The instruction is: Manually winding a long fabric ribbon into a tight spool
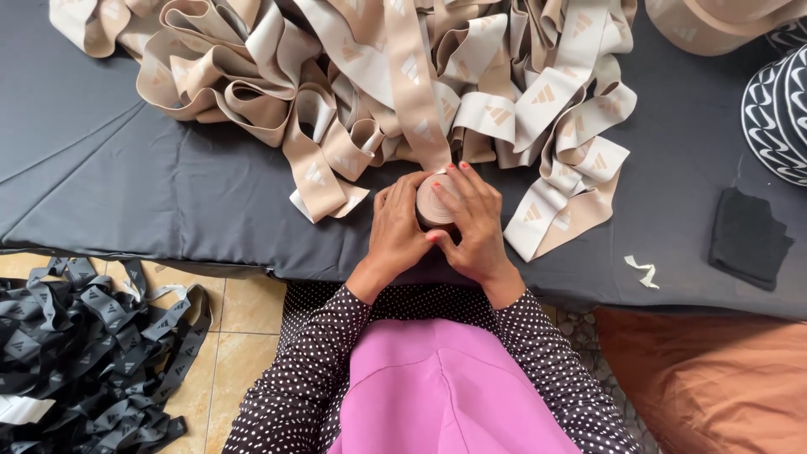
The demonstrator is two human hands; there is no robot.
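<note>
No packages, labels, signs or screens in view anywhere on the dark table or the floor beside it; only small pale woven marks repeated along the beige elastic band (403,76).

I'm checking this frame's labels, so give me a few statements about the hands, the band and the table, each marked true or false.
1. Both hands, left hand and right hand, clasp a small beige roll. True.
2. The loose beige band is heaped on the table. True.
3. The black band lies on the table. False: it lies on the floor.
4. The table cover is white. False: it is dark grey.
5. A black cloth lies on the table at the right. True.
</note>
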